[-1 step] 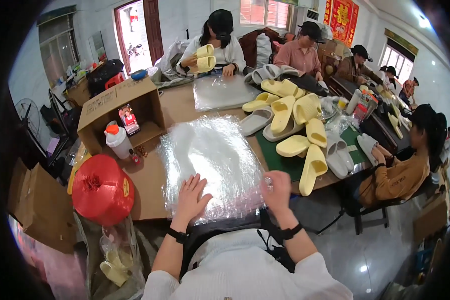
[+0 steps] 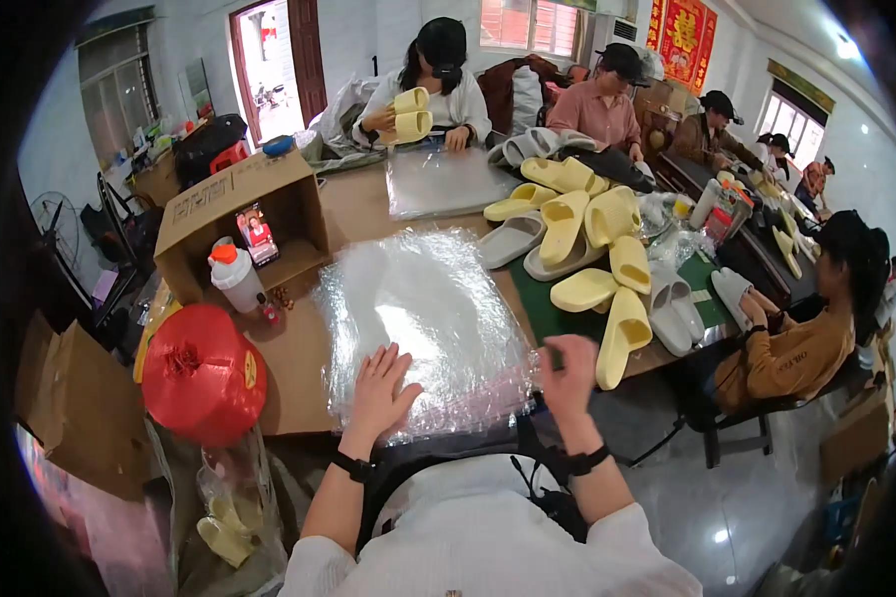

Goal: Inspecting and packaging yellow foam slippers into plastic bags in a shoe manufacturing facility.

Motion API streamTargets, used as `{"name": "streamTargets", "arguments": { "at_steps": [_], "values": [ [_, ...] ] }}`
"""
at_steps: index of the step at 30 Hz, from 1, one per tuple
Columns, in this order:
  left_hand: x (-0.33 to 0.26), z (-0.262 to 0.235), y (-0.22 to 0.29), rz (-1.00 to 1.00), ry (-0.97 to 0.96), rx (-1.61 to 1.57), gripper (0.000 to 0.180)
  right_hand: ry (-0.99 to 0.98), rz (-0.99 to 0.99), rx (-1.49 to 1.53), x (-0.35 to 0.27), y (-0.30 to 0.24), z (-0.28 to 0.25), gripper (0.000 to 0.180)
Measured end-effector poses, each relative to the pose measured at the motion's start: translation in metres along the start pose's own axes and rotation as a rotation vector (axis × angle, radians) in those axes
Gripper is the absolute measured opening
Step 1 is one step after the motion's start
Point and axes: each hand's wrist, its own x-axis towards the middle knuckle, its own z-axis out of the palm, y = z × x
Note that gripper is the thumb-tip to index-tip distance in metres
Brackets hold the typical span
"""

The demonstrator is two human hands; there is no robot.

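Note:
A stack of clear, shiny plastic bags (image 2: 418, 298) lies on the table right in front of me. My left hand (image 2: 380, 390) rests flat on its near left part, with the fingers stretched out. At the near right corner of the stack, my right hand (image 2: 567, 376) is curled, thumb and finger closed in a pinch. The edge of a clear plastic bag runs up to those fingers; the exact grip is partly hidden.
Yellow slippers (image 2: 562, 224) and grey slippers (image 2: 672, 308) are heaped at the right. To the left are a cardboard box (image 2: 194, 204) with a phone (image 2: 257, 234), a bottle (image 2: 237, 279) and a red twine roll (image 2: 204, 373). Across the table a co-worker holds yellow slippers (image 2: 408, 114).
My right hand has moved a little to the right, and the near right edge of the plastic has shifted with it. My left hand stays where it was.

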Motion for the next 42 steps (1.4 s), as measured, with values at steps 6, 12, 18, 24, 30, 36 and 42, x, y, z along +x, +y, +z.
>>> {"name": "streamTargets", "arguments": {
  "at_steps": [6, 12, 18, 24, 30, 36, 42],
  "values": [
    [-0.006, 0.0, -0.003, -0.03, 0.037, 0.002, 0.058, -0.027, 0.605, -0.348, 0.041, 0.079, -0.059, 0.05],
    [-0.004, 0.0, 0.006, -0.002, 0.031, -0.005, 0.057, -0.115, 0.686, -0.158, 0.05, 0.163, -0.063, 0.051],
    [-0.01, -0.007, 0.006, -0.014, 0.002, 0.006, 0.058, -0.114, 0.27, -0.252, 0.094, 0.14, -0.042, 0.036],
    [-0.006, -0.007, 0.007, -0.011, 0.007, -0.003, 0.057, -0.134, -0.117, -0.249, 0.143, 0.043, -0.042, 0.036],
    [-0.005, -0.006, 0.006, -0.012, -0.017, 0.033, 0.059, -0.109, -0.15, 0.054, 0.139, -0.027, -0.034, 0.036],
    [-0.006, -0.005, 0.006, -0.018, -0.006, 0.03, 0.059, -0.204, 0.236, 0.772, 0.123, -0.071, -0.041, 0.046],
    [-0.005, -0.004, 0.006, -0.002, 0.001, 0.016, 0.059, -0.366, 0.525, 1.243, 0.12, -0.107, -0.041, 0.045]
  ]
}}
